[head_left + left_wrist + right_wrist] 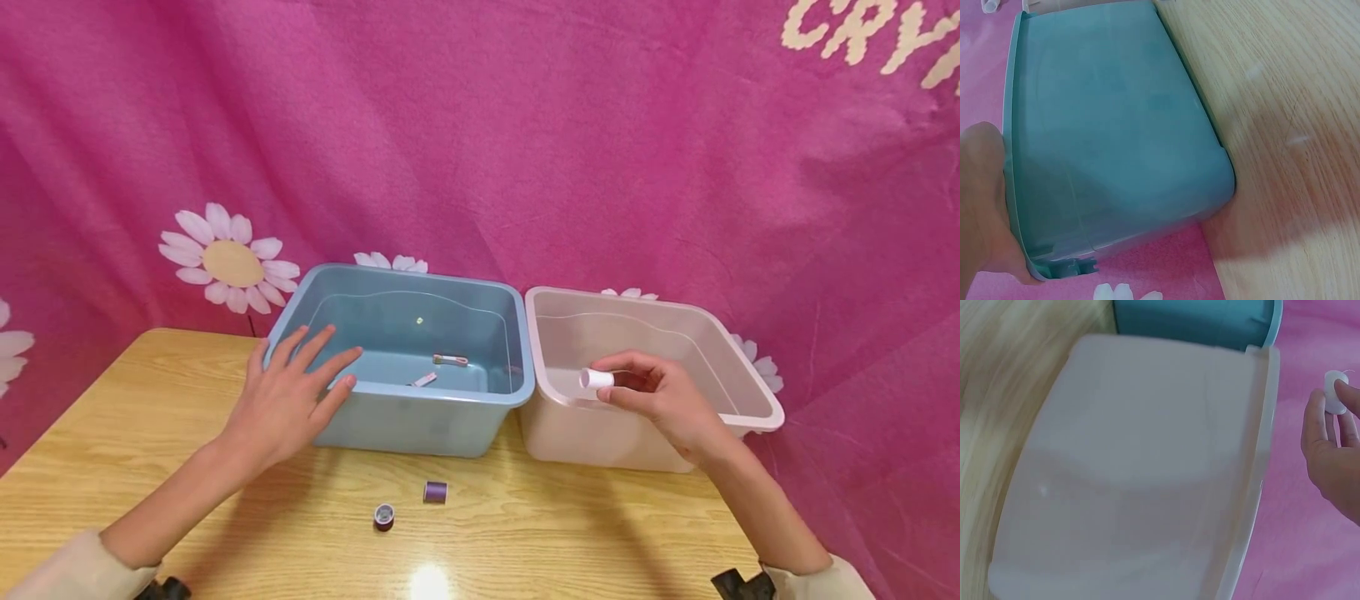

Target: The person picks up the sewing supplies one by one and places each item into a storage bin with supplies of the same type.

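Above the near rim of the pink bin [652,312], the right hand [663,400] pinches one white spool [597,379], long axis level and pointing left, while the left hand [288,400] rests spread-fingered on the blue bin [420,417], two purple spools [435,492] on the table [150,417].

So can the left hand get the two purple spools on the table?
Probably yes. The left hand rests open on the blue bin, and nothing lies between it and the spools nearby.
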Demonstrator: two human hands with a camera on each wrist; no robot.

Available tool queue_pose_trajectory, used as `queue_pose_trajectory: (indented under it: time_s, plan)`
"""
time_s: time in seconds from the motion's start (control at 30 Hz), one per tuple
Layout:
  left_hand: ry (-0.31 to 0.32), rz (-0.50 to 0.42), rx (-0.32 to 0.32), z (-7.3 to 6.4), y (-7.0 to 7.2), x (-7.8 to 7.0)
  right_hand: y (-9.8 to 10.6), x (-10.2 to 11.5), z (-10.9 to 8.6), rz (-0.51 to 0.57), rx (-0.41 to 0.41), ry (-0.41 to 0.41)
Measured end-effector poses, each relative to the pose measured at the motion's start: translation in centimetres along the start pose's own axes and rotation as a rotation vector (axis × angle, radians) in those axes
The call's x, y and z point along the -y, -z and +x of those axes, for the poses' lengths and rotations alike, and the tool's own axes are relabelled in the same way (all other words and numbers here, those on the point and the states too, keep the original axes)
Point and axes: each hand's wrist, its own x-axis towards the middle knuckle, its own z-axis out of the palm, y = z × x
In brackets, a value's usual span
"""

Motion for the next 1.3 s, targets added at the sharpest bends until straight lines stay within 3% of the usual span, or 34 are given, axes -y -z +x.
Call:
queue_pose_trajectory:
  time_s: [0.27, 0.53, 1.3]
  plan:
    - [-0.006, -0.002, 0.002, 0.1, -0.1, 0.3, 2.3, -1.0, 1.2, 0.000, -0.049, -0.013]
    - [-0.013, -0.006, -0.008, 0.2, -0.1, 0.2, 4.3, -2.6, 2.2, -0.101, -0.095, -0.051]
    - [-0.005, -0.008, -0.010, 0.1, 0.0, 0.1, 7.5, -6.2, 4.9, -0.316, 0.033, -0.225]
